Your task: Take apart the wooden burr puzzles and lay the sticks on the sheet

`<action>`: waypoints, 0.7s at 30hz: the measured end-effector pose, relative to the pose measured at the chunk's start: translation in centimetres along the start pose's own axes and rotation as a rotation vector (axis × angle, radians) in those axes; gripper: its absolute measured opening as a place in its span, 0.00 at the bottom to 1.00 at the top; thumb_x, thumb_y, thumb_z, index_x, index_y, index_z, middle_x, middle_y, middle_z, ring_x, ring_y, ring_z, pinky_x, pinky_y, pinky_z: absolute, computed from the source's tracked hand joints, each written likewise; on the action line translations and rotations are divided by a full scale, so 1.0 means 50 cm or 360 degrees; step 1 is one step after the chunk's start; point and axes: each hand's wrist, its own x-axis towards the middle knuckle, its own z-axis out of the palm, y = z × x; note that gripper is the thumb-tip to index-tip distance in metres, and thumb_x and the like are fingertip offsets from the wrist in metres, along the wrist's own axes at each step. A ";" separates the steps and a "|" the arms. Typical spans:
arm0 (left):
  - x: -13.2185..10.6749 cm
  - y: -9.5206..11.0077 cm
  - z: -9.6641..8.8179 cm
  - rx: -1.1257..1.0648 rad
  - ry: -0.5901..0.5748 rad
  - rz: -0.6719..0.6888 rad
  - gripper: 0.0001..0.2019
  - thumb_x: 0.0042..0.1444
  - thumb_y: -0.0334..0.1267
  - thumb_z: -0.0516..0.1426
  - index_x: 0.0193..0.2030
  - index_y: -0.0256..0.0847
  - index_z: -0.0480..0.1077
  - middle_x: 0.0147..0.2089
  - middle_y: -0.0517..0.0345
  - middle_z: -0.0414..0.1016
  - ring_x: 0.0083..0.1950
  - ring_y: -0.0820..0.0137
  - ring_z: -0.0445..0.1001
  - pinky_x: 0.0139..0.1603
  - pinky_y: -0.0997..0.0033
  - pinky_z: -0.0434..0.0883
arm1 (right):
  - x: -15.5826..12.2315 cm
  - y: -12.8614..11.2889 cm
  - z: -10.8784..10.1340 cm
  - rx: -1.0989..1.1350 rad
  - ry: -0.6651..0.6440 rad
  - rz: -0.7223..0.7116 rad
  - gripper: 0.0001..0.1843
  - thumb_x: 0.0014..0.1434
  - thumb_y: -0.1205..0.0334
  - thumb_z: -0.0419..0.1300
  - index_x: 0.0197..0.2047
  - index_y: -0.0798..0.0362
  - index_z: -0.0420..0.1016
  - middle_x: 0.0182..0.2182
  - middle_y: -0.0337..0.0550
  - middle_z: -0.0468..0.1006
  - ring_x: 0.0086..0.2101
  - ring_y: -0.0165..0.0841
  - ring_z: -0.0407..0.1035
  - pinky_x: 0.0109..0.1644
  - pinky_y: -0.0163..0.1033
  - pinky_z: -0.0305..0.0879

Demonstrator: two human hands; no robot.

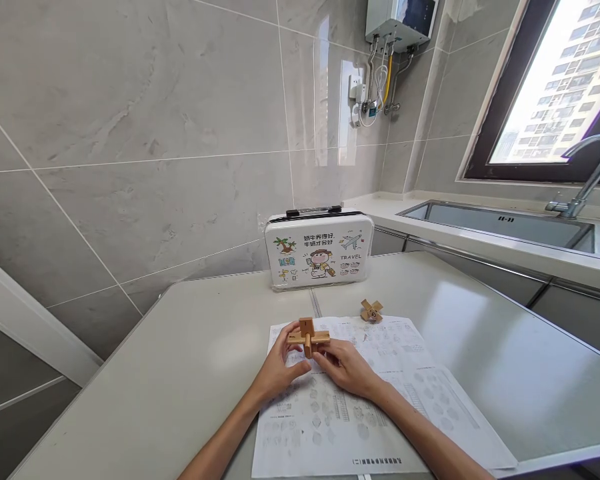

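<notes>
Above a printed instruction sheet (pixel 325 433) I hold a wooden interlocking puzzle (pixel 307 333), its pale brown bars crossing one another. My left hand (pixel 277 367) grips the puzzle's left end, fingers behind it and thumb below. On the other side my right hand (pixel 347 367) has its fingertips at the right end of the bars. A second small wooden puzzle (pixel 372 311), star-like in shape, rests at the sheet's far edge, apart from both hands.
A white cartoon-printed case (pixel 320 252) with a black handle stands upright at the back of the white table (pixel 205 353). Beyond the table to the right is a counter with a sink (pixel 500 223) and a faucet (pixel 587 170). A tiled wall rises behind.
</notes>
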 end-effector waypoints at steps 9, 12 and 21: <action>-0.006 0.030 -0.002 -0.0013 -0.0032 0.0014 0.40 0.48 0.52 0.72 0.66 0.47 0.64 0.68 0.43 0.69 0.67 0.51 0.69 0.68 0.48 0.66 | -0.005 -0.006 0.004 0.0052 -0.0196 0.0073 0.12 0.70 0.55 0.56 0.41 0.49 0.80 0.31 0.42 0.79 0.29 0.34 0.67 0.35 0.38 0.59; -0.007 0.031 0.002 0.0098 0.0068 0.0034 0.40 0.49 0.44 0.72 0.67 0.49 0.62 0.69 0.46 0.67 0.66 0.54 0.69 0.67 0.49 0.67 | -0.002 -0.005 -0.001 0.0218 -0.0120 0.0235 0.14 0.69 0.51 0.57 0.37 0.51 0.76 0.26 0.38 0.75 0.26 0.32 0.64 0.31 0.36 0.57; -0.017 0.031 0.026 0.0649 0.0164 0.0173 0.43 0.45 0.38 0.72 0.68 0.50 0.60 0.67 0.49 0.67 0.56 0.60 0.73 0.62 0.54 0.71 | 0.012 0.005 -0.019 0.1129 -0.0206 0.0571 0.23 0.65 0.40 0.60 0.45 0.53 0.73 0.27 0.36 0.76 0.19 0.26 0.66 0.21 0.31 0.53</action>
